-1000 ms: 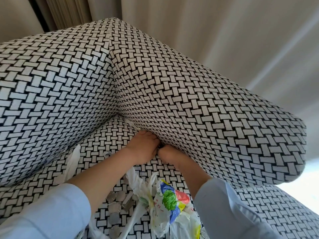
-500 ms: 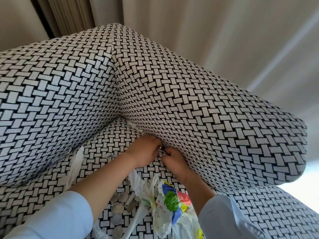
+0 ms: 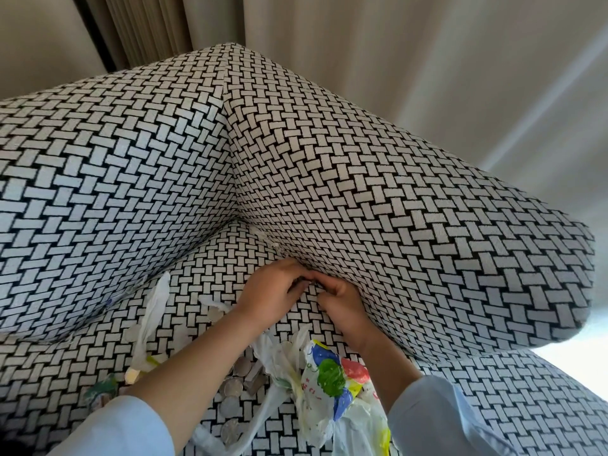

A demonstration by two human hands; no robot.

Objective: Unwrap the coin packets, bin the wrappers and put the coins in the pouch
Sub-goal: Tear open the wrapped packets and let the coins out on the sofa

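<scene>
My left hand (image 3: 274, 296) and my right hand (image 3: 342, 304) meet fingertip to fingertip on the sofa seat, close to the crease under the armrest. Both have curled fingers that pinch a small dark coin packet (image 3: 305, 283), which is mostly hidden between them. Several loose silver coins (image 3: 234, 388) lie on the seat under my left forearm. One more coin (image 3: 214, 313) sits further back. A white plastic bag with coloured print (image 3: 330, 378) lies crumpled below my right wrist. Torn white wrappers (image 3: 154, 307) trail across the seat on the left.
The black-and-white woven sofa (image 3: 362, 199) surrounds the hands, with its backrest on the left and its thick armrest on the right. A small white scrap (image 3: 274, 245) lies in the crease. Beige curtains (image 3: 394, 60) hang behind.
Both hands have drawn back a little from the crease towards me and stay joined on the small packet. The view has tilted down, so more coins and wrappers show.
</scene>
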